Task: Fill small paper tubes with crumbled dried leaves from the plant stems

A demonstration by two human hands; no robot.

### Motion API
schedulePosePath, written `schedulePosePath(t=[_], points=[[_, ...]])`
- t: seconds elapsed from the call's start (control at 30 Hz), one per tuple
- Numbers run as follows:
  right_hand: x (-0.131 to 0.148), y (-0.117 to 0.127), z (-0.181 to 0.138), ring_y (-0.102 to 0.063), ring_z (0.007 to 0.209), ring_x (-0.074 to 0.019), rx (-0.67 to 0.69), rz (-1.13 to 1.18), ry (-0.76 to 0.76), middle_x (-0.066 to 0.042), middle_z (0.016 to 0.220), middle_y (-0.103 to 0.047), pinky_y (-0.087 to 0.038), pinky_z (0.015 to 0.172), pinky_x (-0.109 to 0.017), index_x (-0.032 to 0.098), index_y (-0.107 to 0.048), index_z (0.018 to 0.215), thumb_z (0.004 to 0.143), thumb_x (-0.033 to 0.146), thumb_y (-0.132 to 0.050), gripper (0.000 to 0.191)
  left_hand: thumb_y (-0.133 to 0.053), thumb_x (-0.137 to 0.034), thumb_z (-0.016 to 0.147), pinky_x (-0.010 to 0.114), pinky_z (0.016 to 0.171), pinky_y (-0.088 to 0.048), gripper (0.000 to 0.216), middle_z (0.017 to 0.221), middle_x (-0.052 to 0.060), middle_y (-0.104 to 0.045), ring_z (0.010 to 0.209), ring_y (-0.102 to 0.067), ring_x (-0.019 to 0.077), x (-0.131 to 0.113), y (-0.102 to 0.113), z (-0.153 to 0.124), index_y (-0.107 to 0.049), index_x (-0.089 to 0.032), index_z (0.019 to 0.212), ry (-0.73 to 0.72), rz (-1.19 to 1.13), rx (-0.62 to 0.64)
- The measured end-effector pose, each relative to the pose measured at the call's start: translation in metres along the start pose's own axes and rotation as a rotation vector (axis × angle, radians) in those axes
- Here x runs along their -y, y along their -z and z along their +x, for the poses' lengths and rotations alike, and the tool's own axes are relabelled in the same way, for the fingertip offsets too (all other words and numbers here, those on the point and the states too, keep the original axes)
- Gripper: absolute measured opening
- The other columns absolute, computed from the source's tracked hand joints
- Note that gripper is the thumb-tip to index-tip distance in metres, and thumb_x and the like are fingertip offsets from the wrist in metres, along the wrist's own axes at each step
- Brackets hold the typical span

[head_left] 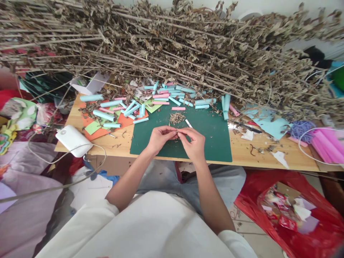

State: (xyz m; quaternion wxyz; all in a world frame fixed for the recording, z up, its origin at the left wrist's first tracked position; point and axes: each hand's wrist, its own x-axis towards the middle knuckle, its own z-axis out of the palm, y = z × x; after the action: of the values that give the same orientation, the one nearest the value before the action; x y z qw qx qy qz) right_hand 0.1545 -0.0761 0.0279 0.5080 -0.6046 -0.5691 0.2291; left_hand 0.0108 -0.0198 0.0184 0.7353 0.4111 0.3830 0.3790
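Note:
Over the green cutting mat (215,143), my left hand (161,138) and my right hand (194,141) meet at their fingertips. Both are pinched closed around something too small to make out. Just beyond the fingers lies a small heap of dry brownish bits (176,118), perhaps seeds or pods. A short white stick (188,123) rests on the mat beside the heap. Past it are several rolled blue paper tubes (205,101) and thinner pink paper tubes (178,108).
Dried leafy stalks (172,46) are piled along the table's back. A white power bank (73,141) with a cable sits at the left edge. On the right are a black pen (245,127), purple yarn (302,130) and pink paper (326,145). A red bag (249,195) of scraps stands below.

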Motion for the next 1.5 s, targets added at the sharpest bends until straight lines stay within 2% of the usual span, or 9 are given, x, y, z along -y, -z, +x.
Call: schedulePosePath(t=[0.17,0.47,0.63,0.7,1.03,1.1,1.3,1.4,1.5], points=[[-0.004,0.001,0.000,-0.070,0.086,-0.0174,0.046,0.084,-0.056,-0.004,0.097,-0.074,-0.059,0.080,-0.033,0.023,-0.073,0.099,0.087,0.028,-0.064,0.016,-0.087,-0.035,0.062,0.029,0.073,-0.058,0.032,0.075,0.004,-0.073,0.068,-0.068,0.0136,0.000,0.000,0.000,-0.075,-0.014,0.083,-0.013,0.002,-0.019],[-0.004,-0.001,0.001,-0.069,0.080,-0.0174,-0.022,-0.068,0.003,-0.003,0.087,-0.075,-0.057,0.079,-0.033,0.023,-0.075,0.086,0.088,0.026,-0.062,0.013,-0.084,-0.041,0.066,0.028,0.073,-0.057,0.034,0.075,0.005,-0.072,0.069,-0.067,0.0134,0.003,-0.001,0.000,-0.074,-0.014,0.084,-0.012,0.046,-0.005],[-0.008,0.001,0.000,-0.071,0.080,-0.0185,0.029,0.115,-0.147,-0.004,0.092,-0.076,-0.059,0.075,-0.032,0.023,-0.076,0.093,0.083,0.033,-0.068,0.016,-0.084,-0.037,0.065,0.026,0.070,-0.054,0.029,0.073,0.003,-0.071,0.066,-0.065,0.0126,0.003,-0.001,0.001,-0.074,-0.014,0.081,-0.069,0.088,-0.034],[-0.009,0.002,0.001,-0.071,0.079,-0.0183,0.048,0.098,-0.159,-0.004,0.092,-0.076,-0.059,0.075,-0.032,0.022,-0.076,0.093,0.084,0.034,-0.068,0.017,-0.084,-0.037,0.065,0.027,0.070,-0.054,0.029,0.074,0.004,-0.071,0.066,-0.065,0.0132,0.003,-0.001,0.002,-0.074,-0.014,0.080,-0.102,0.128,-0.048],[-0.008,-0.003,-0.001,-0.067,0.073,-0.0174,0.018,-0.225,0.073,-0.006,0.084,-0.074,-0.055,0.074,-0.032,0.020,-0.074,0.086,0.087,0.021,-0.056,0.017,-0.077,-0.032,0.073,0.029,0.076,-0.055,0.021,0.084,0.006,-0.074,0.076,-0.068,0.0161,0.014,-0.001,0.003,-0.073,-0.015,0.085,-0.214,0.276,-0.033],[-0.008,-0.005,-0.001,-0.067,0.071,-0.0171,-0.010,-0.202,0.042,-0.006,0.082,-0.073,-0.055,0.072,-0.031,0.019,-0.073,0.083,0.086,0.021,-0.057,0.016,-0.076,-0.031,0.074,0.028,0.074,-0.055,0.021,0.084,0.005,-0.074,0.075,-0.068,0.0153,0.017,-0.002,0.004,-0.073,-0.015,0.086,-0.234,0.283,-0.048],[-0.013,-0.008,-0.002,-0.068,0.068,-0.0166,-0.117,0.080,-0.242,-0.004,0.080,-0.075,-0.056,0.066,-0.029,0.018,-0.075,0.084,0.083,0.033,-0.064,0.018,-0.080,-0.033,0.070,0.028,0.070,-0.057,0.025,0.074,0.004,-0.073,0.068,-0.068,0.0143,0.018,-0.003,0.007,-0.073,-0.013,0.085,-0.195,0.172,-0.100],[-0.019,-0.005,-0.001,-0.069,0.074,-0.0175,-0.129,0.073,-0.242,-0.005,0.087,-0.075,-0.058,0.071,-0.031,0.020,-0.076,0.093,0.081,0.031,-0.066,0.019,-0.082,-0.033,0.067,0.029,0.071,-0.059,0.026,0.072,0.003,-0.073,0.066,-0.069,0.0145,0.017,-0.003,0.009,-0.073,-0.013,0.082,-0.168,0.122,-0.127],[-0.019,-0.001,-0.001,-0.069,0.080,-0.0173,-0.055,0.066,-0.205,-0.005,0.094,-0.074,-0.059,0.073,-0.031,0.022,-0.074,0.106,0.082,0.026,-0.065,0.027,-0.083,-0.032,0.066,0.030,0.072,-0.060,0.026,0.074,0.004,-0.074,0.068,-0.070,0.0155,0.018,-0.003,0.008,-0.074,-0.013,0.082,-0.165,0.137,-0.137]])
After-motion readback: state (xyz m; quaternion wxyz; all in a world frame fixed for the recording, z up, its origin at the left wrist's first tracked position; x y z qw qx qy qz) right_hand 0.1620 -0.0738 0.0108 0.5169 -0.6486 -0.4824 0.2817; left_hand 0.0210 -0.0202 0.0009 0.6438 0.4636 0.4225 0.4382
